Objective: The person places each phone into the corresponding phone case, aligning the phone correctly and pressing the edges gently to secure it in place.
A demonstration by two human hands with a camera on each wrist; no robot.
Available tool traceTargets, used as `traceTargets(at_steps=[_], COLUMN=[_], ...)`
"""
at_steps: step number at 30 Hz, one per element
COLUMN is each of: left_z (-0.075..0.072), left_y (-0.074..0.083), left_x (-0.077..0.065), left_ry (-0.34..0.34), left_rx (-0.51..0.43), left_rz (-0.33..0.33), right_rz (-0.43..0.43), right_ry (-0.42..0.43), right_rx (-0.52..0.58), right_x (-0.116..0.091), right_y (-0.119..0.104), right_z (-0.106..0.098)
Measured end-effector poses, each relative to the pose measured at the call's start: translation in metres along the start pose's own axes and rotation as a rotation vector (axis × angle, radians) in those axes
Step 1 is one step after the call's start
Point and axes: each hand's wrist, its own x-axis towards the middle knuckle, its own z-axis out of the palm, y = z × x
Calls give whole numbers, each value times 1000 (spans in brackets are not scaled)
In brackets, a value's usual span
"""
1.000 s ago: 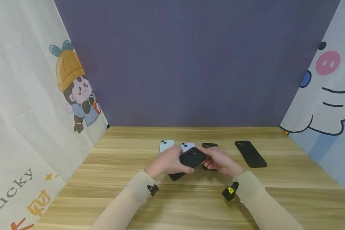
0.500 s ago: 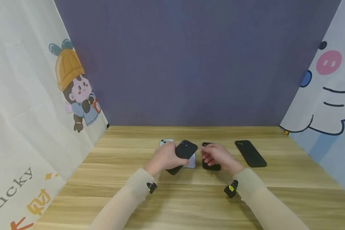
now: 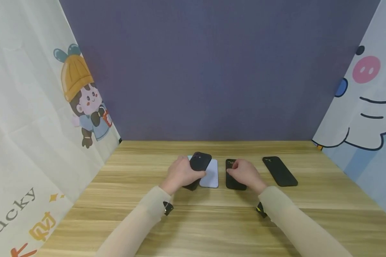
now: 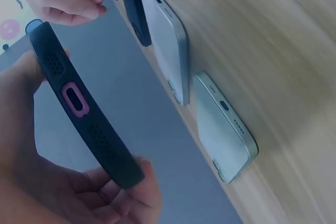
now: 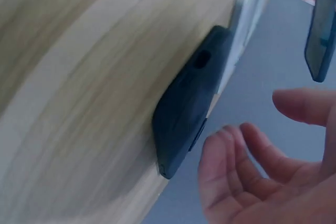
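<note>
In my left hand I grip a black phone case by its long edges, thumb on one side and fingers on the other, tilted above the table. Its port opening has a pink rim in the left wrist view; whether a phone is inside I cannot tell. A lilac phone and a pale green phone lie close by, the green one mostly hidden in the head view. My right hand, fingers loosely bent and holding nothing, hovers over another black phone case lying on the table.
Farther right a black phone case lies slanted on the wooden table. A dark panel stands behind the table. Printed cloths hang at the left and right sides.
My left hand has carried the black case left and slightly away, uncovering the lilac phone. My right hand has let go of that case's end and stays over the lying black case.
</note>
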Motion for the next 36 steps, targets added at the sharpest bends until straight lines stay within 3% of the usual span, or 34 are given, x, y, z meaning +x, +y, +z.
traceTargets(at_steps=[6,16,36], left_z=[1,3,-5], left_y=[-2,-15,-46], left_x=[0,5,19], left_ry=[14,-5,-33], left_rx=[64,132,173], left_rz=[-7,-51,-145], right_rz=[51,116,176], right_ry=[-48,-57,-179], right_rx=[-157,-265,-334], right_x=[1,1,5], right_y=[0,1,-5], right_z=[1,7,-2])
